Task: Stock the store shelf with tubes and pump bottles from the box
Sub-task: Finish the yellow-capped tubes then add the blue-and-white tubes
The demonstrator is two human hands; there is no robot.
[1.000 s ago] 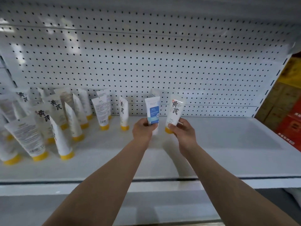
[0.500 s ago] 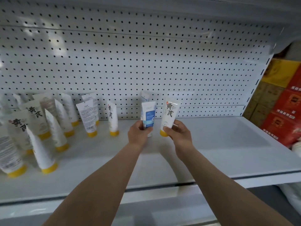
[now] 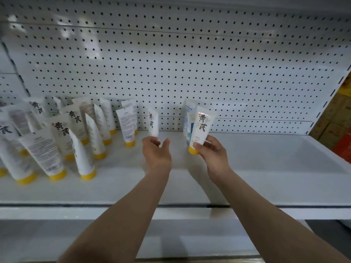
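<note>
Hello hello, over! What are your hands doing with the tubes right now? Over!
Left hand empty, fingers loose, by a standing tube. Right hand grips yellow-capped tube; blue-and-white tube right behind it. Shelf rightward bare.

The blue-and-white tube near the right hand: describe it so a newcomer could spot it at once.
Start at the white pegboard shelf, past the crowd of yellow-capped tubes on its left. The right hand holds up a yellow-capped tube. The blue-and-white tube stands just behind it, alone in bearing a blue label.
</note>
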